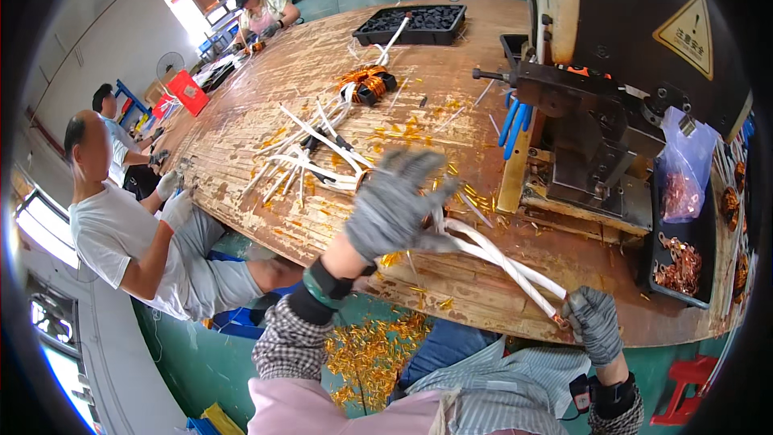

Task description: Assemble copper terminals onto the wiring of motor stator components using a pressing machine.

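Note:
My left hand, in a grey glove, is held over the table with its fingers spread, slightly blurred. Beneath it lies a bundle partly hidden from view. White sleeved cables run from under that hand toward the lower right. At their end my right hand, also gloved, is closed around a cable end, beside a small copper-coloured tip. Just beyond my left hand, more white sleeved leads lie in a loose pile. Farther back sits an orange copper-wire coil with a dark core.
A dark press machine stands at the right, blue-handled pliers hanging on it. Beside it a black tray holds copper terminals. Farther back is a black tray of dark blocks. Amber scraps litter the floor. A co-worker sits left.

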`<state>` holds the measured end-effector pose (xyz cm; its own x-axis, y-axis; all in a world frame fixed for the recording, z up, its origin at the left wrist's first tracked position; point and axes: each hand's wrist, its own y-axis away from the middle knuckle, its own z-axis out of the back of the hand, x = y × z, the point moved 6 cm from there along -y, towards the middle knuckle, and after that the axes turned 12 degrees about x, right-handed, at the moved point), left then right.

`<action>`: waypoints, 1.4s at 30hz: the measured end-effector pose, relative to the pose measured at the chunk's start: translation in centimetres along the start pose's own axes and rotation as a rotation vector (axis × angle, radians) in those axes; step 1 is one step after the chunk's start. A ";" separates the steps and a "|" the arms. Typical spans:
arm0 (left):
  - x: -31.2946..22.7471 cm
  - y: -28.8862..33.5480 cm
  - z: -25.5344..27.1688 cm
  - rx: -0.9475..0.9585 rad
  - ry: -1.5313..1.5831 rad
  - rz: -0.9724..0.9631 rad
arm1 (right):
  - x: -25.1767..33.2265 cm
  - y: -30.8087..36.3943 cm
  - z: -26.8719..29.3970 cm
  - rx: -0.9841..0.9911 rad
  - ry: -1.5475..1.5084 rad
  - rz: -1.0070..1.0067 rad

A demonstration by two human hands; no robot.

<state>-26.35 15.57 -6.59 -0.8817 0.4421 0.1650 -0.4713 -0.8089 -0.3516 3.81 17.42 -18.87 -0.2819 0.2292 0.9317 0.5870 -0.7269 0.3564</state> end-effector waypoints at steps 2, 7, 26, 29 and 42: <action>1.6 2.2 0.2 -0.018 -0.095 0.136 | -0.3 -0.4 -0.3 0.032 0.056 -0.004; 2.0 6.4 -1.7 -0.007 -0.027 0.023 | 0.4 0.3 -2.0 0.062 0.043 -0.003; 5.6 1.2 -2.6 0.108 0.095 -0.019 | 12.7 -13.4 -12.5 0.516 1.028 0.041; 6.1 2.0 -2.1 0.133 0.166 0.121 | 11.1 -16.2 -13.8 0.589 0.678 -0.180; 12.9 20.8 -11.7 -1.159 2.024 1.199 | 10.8 -15.7 -15.2 0.596 0.647 -0.146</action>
<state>-47.30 9.00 -22.60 0.6538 0.4045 -0.6394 0.6370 -0.7504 0.1767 -20.00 21.45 -15.47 -0.6520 -0.2481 0.7165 0.7582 -0.2205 0.6136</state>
